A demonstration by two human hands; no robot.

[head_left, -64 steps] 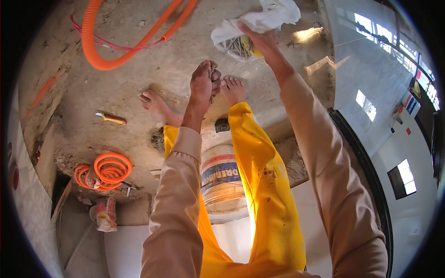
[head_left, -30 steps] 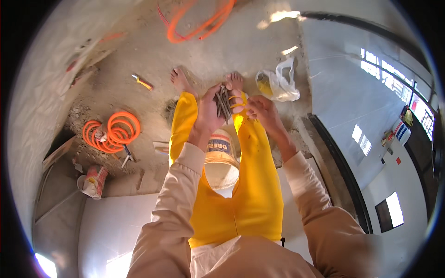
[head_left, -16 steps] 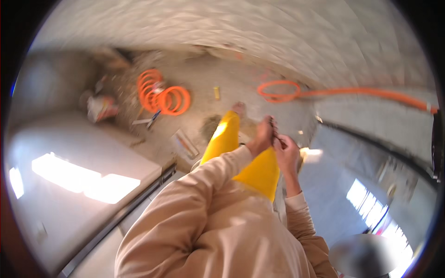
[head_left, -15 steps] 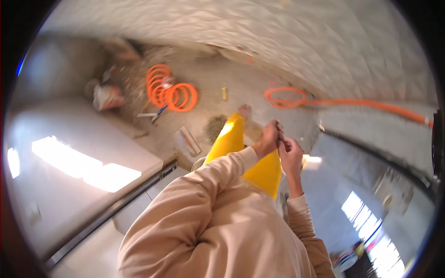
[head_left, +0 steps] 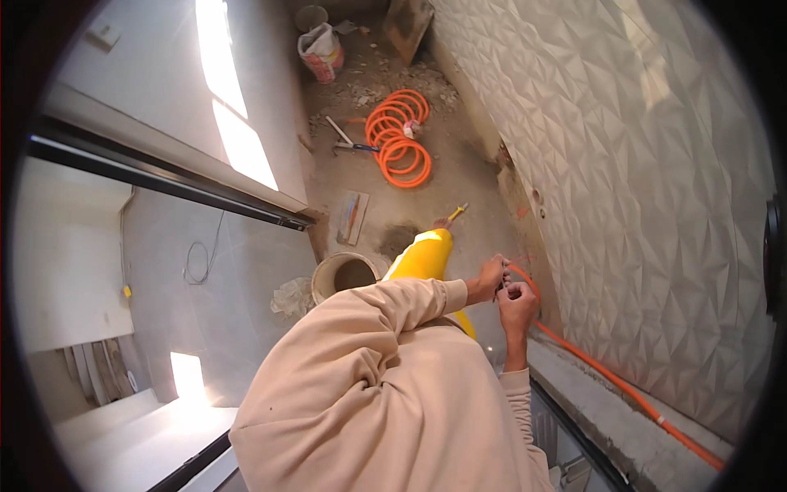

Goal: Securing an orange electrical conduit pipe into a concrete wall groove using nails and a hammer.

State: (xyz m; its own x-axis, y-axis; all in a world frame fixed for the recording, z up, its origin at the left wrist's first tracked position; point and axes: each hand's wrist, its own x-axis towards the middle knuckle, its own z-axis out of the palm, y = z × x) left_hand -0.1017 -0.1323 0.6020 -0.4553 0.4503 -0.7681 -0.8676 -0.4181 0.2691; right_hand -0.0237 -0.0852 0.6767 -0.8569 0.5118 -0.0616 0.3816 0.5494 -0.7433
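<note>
My left hand (head_left: 489, 277) and my right hand (head_left: 517, 307) meet in front of my body, with the fingers of both closed. A small dark bit shows between the fingertips, too small to name. Just beyond the hands passes an orange corrugated conduit (head_left: 590, 361), running along the base of the wall to the lower right. Whether either hand touches it, I cannot tell. My legs in yellow trousers (head_left: 424, 256) are beneath the left forearm. A yellow-handled tool (head_left: 459, 211) lies on the floor by my foot.
Coiled orange conduit (head_left: 403, 156) lies ahead, beside a hammer (head_left: 355, 147). A trowel (head_left: 352, 218) and a bucket (head_left: 348, 274) are left of my legs. Farther off stands a rubble-side sack (head_left: 320, 54). A textured white wall (head_left: 607, 164) rises on the right; a dark door track (head_left: 172, 182) crosses the left.
The view has swung round, so the coil, tools and wall appear turned. My hands remain together with fingers closed; the bucket has come into sight.
</note>
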